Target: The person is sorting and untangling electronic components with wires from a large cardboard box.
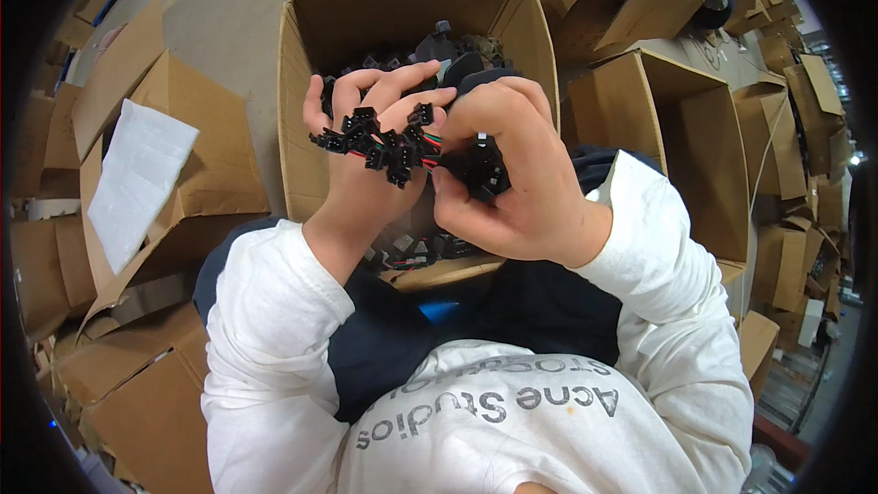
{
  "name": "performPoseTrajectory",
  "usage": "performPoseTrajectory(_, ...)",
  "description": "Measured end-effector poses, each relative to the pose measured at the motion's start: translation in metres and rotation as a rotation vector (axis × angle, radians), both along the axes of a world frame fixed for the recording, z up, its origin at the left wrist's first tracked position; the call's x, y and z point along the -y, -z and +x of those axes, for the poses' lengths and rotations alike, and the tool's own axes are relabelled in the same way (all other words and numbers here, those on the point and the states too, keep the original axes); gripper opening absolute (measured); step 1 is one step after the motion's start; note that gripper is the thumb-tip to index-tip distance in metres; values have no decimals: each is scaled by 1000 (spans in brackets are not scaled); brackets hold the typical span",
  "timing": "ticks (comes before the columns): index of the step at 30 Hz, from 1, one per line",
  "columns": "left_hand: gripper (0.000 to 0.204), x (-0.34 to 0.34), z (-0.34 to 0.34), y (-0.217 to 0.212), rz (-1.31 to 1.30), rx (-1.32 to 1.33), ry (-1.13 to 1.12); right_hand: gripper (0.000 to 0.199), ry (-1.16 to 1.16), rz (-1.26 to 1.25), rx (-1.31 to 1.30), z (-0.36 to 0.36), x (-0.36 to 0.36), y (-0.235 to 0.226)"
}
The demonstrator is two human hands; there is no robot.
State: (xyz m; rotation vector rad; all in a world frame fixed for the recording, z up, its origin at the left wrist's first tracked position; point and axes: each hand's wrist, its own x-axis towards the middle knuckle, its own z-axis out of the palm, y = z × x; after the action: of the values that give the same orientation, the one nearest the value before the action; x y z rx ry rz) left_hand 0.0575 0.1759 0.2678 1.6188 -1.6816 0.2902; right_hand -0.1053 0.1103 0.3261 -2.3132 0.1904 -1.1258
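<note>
My left hand [366, 169] is raised over an open cardboard box [299, 128]. Its fingers are bent toward the right, partly apart, with a bundle of small black wire connectors [389, 146] lying across it. Short red, green and dark wires [430, 148] run from these connectors toward my right hand [540, 174]. My right thumb and fingers curl round the black part [480, 169] at the other side of the bundle. Its exact shape is partly covered by the fingers. Beneath both hands, the box contains many black parts with cables [402, 252].
A folded-open carton [210, 142] with a white foam sheet [142, 183] stands at the left. To the right is another open box [622, 119]. More cartons [640, 14] with black cables stand at the far right. My dark-trousered legs flank the middle box.
</note>
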Motion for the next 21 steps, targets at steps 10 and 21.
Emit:
performPoseTrajectory(10, 30, 2, 0, 10, 19, 28, 62, 40, -95, 47, -47, -6, 13, 4)
performPoseTrajectory(21, 26, 1, -2, 9, 7, 12, 74, 37, -119, -1, -10, -3, 10, 6)
